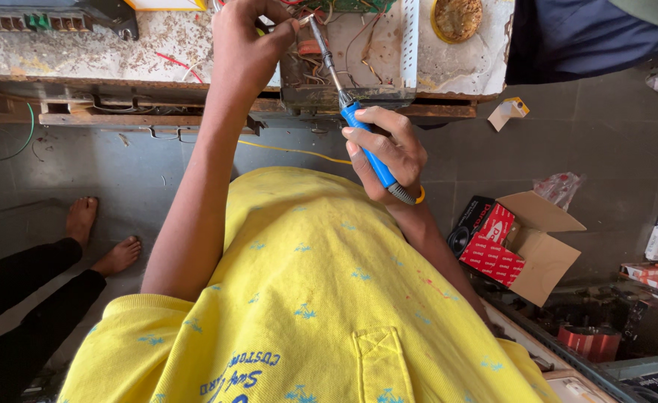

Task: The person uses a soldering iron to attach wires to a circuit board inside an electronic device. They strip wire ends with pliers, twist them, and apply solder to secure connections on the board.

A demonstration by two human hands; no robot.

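A: Closest to the camera?
B: A yellow shirt [321,298] with tiny blue palm trees and a small pocket.

A: Next, going out from the shirt?
B: Two bare arms, reaching up to a dirty white workbench [82,45].

A: And the right hand [388,153]?
B: Just past the shirt, near the bench edge. Fingers wrapped tight around the blue handle of a soldering iron [334,75], held like a pen. A yellow band [421,195] on that wrist.

A: Where is the soldering iron pointing?
B: Up and to the left. Thin metal tip down among a messy bunch of wires [359,45] on the bench, right beside the other hand's fingertips.

A: The left hand [250,37]?
B: Farther out, over the bench. Thumb and fingers pinched together at the wires. Too small to tell what is in the pinch.

A: Anything else on the bench?
B: A round yellow tin [456,19] with brown stuff inside, off to the right of the wires.

A: And down on the grey floor?
B: On the right, an open cardboard box [545,254] with red packs [493,250] next to it. On the left, two bare feet [116,257] of another person, in dark trousers. A thin yellow wire [299,153] hanging under the bench, between the two arms.
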